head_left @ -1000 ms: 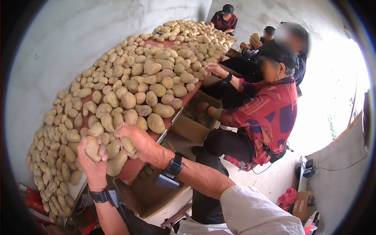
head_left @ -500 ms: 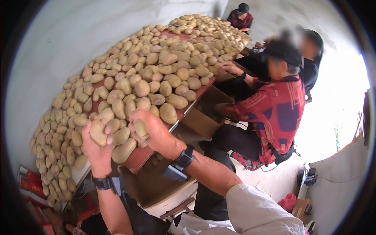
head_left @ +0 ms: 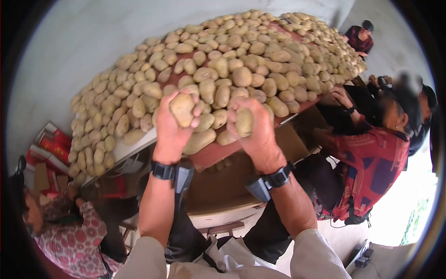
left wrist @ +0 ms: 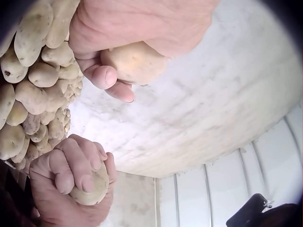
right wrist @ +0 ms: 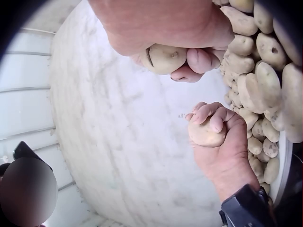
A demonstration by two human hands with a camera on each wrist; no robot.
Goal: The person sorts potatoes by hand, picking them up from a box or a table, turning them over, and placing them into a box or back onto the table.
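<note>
My left hand point(head_left: 168, 135) grips a pale tan potato point(head_left: 182, 110), fingers curled round its side, raised at the near edge of a big potato heap point(head_left: 218, 65). A short way to its right, my right hand point(head_left: 265, 139) holds another potato point(head_left: 244, 122). In the right wrist view, a dark crack-like mark runs down one end of the right hand's potato point(right wrist: 163, 59). The left wrist view has both hands apart, with the left hand's potato point(left wrist: 135, 64) partly covered by the palm. Loose potatoes point(head_left: 200, 142) lie on the red board between and just below the hands.
A cardboard box point(head_left: 223, 186) stands below the table edge, in front of my knees. A person in a red patterned shirt point(head_left: 371, 162) sits at the right, another in a dotted top point(head_left: 74, 237) at the left. Red cartons point(head_left: 51, 144) are stacked beyond the table's left end.
The head view has swung left, so the heap and seated people shift rightward and a person at left comes into view. Both hands keep hold of their potatoes.
</note>
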